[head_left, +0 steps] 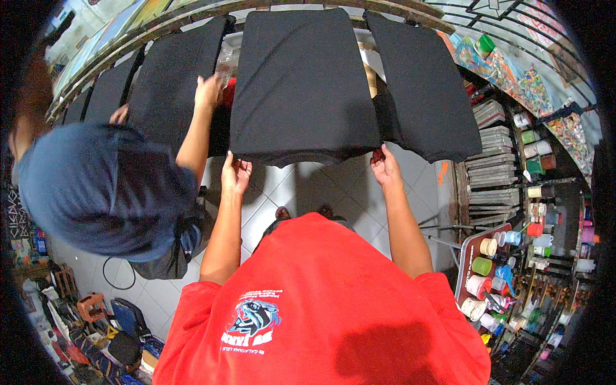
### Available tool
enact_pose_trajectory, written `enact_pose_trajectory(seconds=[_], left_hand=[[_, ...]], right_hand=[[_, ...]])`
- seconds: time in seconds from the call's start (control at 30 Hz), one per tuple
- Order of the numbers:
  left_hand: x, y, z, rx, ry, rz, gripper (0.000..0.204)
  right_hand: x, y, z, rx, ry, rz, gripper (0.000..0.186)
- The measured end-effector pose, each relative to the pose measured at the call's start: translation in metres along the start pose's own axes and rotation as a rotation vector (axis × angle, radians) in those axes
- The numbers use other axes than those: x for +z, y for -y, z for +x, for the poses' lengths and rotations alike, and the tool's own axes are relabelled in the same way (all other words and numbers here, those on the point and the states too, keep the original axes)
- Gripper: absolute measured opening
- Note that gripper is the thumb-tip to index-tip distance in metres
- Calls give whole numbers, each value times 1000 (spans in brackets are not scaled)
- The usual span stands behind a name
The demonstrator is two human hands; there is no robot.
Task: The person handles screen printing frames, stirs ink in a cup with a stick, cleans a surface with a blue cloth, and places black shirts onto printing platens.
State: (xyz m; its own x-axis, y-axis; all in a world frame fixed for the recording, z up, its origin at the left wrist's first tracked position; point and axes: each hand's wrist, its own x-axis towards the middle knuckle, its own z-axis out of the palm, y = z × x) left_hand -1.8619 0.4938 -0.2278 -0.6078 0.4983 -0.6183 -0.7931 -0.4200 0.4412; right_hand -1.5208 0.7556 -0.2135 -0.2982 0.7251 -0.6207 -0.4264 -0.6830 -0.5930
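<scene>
In front of me a black T-shirt (301,83) is spread flat over a long board, its near edge sagging slightly. My left hand (237,174) pinches the cloth at the near left corner. At the near right corner my right hand (385,165) grips the same edge, palm upward, some fingertips hidden beneath the fabric. On the left another black cloth (173,70) covers a neighbouring board, where a co-worker's hand (207,92) is raised over its edge. To the right lies one more black-covered board (423,83).
A co-worker in a dark blue head covering (109,186) stands close at my left. Stacked frames (494,167) line the right side, beside a small table (463,266) crowded with paint tubs. A wooden rail (192,16) runs behind the boards. An orange stool (92,307) sits lower left.
</scene>
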Motion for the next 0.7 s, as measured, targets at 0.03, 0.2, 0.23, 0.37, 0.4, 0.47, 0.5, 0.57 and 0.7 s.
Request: enact_pose_trajectory(seconds=[0.03,0.2,0.23,0.37,0.4,0.47,0.5,0.57,0.7], left_hand=[[-1,1,-1,7,-17,-1,24],[-13,0,8,0,-28,56,23],[-16,-1,8,-27,-45,64,23],[-34,-5,2,-54,7,160,24],[-30,-3,-10,-41,-62,247,24],[-26,6,-36,58,-124,443,24],[-17,13,-53,162,-145,603,19],[-8,26,-74,532,-43,928,16],[37,23,-82,955,-139,1127,15]], right_hand=[[-2,-1,1,-7,-50,24,18],[-5,-5,9,19,-120,58,16],[-3,-7,7,23,-109,37,17],[-10,-6,3,-36,-26,-43,18],[-16,-1,-3,-59,-88,-156,18],[-18,2,-22,-334,-146,-446,20],[-18,3,-28,-470,-173,-592,21],[-7,5,-35,-807,-151,-906,28],[46,25,-64,-905,-105,-1108,31]])
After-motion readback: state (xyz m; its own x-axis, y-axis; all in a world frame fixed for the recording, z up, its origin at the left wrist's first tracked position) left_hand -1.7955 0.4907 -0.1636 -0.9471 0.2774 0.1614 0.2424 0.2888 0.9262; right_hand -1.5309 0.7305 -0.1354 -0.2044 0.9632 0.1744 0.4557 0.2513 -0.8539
